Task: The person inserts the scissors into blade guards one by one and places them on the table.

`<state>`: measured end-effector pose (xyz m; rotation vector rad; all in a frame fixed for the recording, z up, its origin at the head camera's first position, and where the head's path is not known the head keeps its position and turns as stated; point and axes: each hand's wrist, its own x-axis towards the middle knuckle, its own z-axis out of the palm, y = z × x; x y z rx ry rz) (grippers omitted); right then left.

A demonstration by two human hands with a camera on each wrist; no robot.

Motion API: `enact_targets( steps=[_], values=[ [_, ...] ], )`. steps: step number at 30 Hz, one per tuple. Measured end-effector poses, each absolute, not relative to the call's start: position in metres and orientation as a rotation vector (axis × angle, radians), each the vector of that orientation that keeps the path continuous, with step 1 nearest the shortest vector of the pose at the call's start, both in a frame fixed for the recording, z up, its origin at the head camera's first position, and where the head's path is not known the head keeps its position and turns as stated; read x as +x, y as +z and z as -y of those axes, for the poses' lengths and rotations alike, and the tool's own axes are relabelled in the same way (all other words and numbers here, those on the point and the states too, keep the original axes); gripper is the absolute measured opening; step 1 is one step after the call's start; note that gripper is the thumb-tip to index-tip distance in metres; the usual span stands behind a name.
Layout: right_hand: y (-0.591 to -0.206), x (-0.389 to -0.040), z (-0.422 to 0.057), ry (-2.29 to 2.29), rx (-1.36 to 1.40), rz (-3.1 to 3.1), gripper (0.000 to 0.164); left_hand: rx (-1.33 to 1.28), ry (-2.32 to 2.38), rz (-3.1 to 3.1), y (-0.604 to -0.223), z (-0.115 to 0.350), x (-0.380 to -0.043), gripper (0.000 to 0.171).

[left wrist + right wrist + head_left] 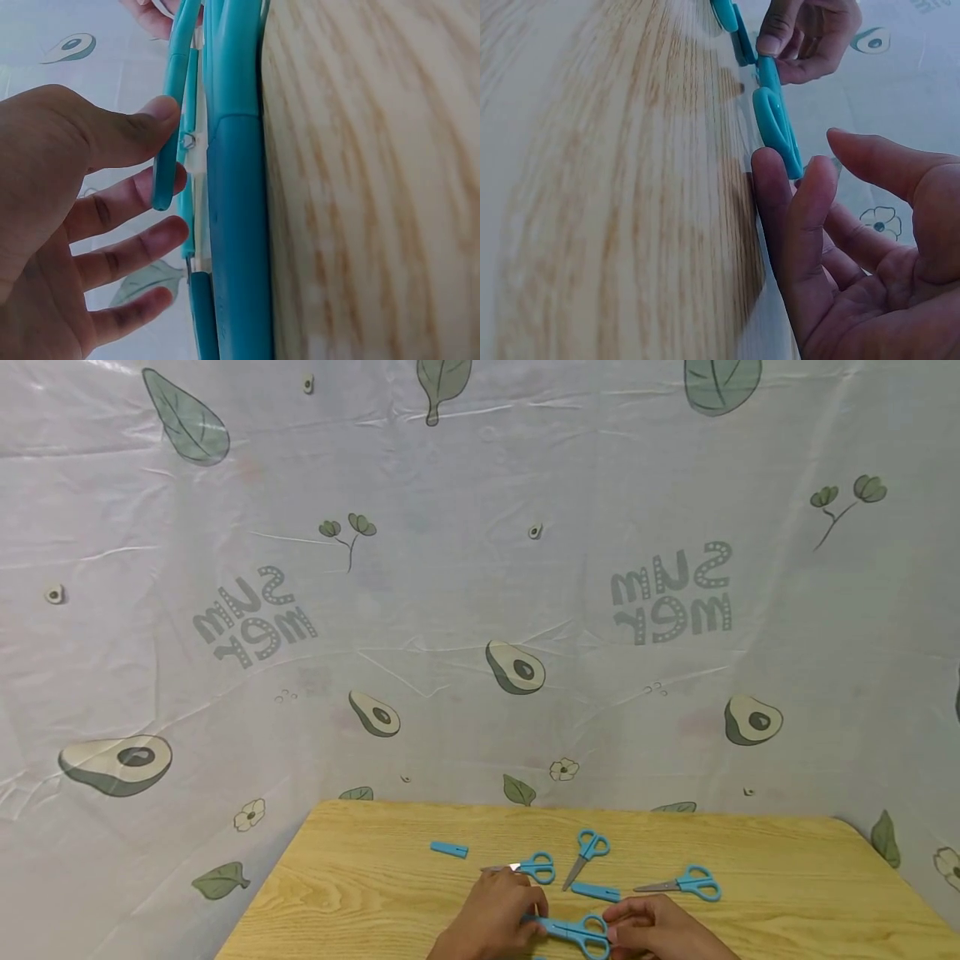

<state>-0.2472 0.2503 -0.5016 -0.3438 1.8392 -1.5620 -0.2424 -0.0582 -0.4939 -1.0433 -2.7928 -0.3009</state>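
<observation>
A pair of blue-handled scissors [573, 931] with a blue cover over the blades is low over the near part of the table. My left hand [498, 906] pinches its covered end between thumb and index finger; the other fingers spread out in the left wrist view. At the handle loops [776, 124] is my right hand [885, 255], its fingertips right by the loop and its thumb held apart. Closer to the left wrist camera lies another blue pair of covered scissors [236, 195], partly out of frame.
Beyond my hands lie three uncovered scissors: one on the left [536, 867], one in the middle [588, 846] and one on the right [696, 882]. Two loose blue covers rest near them, one at far left [450, 849] and one central [596, 892]. A printed curtain [450, 610] hangs behind the wooden table [337, 885].
</observation>
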Motion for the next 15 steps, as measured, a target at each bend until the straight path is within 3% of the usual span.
enact_targets(
  steps=[15],
  values=[
    [-0.5036,-0.2436,-0.2581,-1.563,-0.364,-1.863,0.047,-1.029,-0.363,2.942,-0.4940,0.0605,-0.2382,0.009]
  ],
)
